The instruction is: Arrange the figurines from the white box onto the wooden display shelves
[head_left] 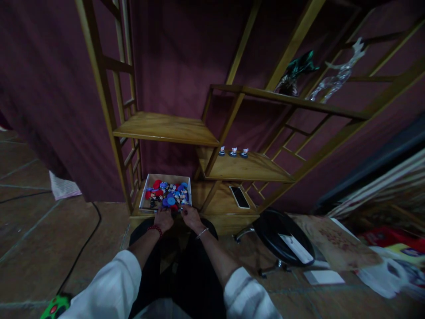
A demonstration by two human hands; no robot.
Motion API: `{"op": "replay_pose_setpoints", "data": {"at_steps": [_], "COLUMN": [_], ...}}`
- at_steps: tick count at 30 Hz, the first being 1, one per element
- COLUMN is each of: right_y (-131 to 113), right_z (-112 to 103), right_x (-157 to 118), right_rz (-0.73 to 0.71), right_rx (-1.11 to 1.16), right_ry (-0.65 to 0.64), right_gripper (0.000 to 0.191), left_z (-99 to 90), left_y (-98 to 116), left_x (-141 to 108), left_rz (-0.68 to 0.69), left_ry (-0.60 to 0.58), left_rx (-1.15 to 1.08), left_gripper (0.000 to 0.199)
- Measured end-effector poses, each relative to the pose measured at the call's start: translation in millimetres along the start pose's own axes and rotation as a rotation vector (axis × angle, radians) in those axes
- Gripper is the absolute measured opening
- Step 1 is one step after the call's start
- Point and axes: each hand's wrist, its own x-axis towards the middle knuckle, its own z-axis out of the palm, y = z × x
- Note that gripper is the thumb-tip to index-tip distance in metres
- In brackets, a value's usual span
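An open white box (142, 200) stands on the lowest shelf, filled with several small figurines (169, 193) in red, blue, white and black. At its front edge is my left hand (164, 217), fingers curled beside a blue disc-shaped piece (171, 201); what they grip is too dark and small to name. My right hand (191, 217) is close by at the box's front right corner. Its fingers are drawn together towards the left hand, and anything between them cannot be made out. Both wrists wear bracelets.
Three small figurines (233, 152) stand in a row on the middle shelf (245, 167). A phone (239, 197) lies right of the box. A clear deer ornament (338, 77) stands higher up. A black stool (282, 235) is at the right, a cable (86, 239) at the left.
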Motion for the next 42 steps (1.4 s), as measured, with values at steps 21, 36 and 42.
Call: {"op": "replay_pose_setpoints", "data": {"at_steps": [21, 36, 42], "right_y": [-15.7, 1.1, 3.7], "right_z": [5.2, 35.0, 41.4], "right_x": [16.2, 68.0, 80.2], "right_rz": [-0.065, -0.027, -0.100], "right_rx": [-0.201, -0.149, -0.146], "right_ry": [-0.130, -0.148, -0.067], "right_gripper": [0.036, 0.043, 0.038], "left_z": [-6.4, 3.7, 11.6], "left_y": [-0.5, -27.7, -36.6], "left_x": [15.6, 62.6, 69.7], "left_rz": [-0.143, -0.355, -0.345], "left_ry": [0.074, 0.029, 0.041], "left_rx": [-0.009, -0.043, -0.078], "left_gripper": [0.035, 0.038, 0.048]}}
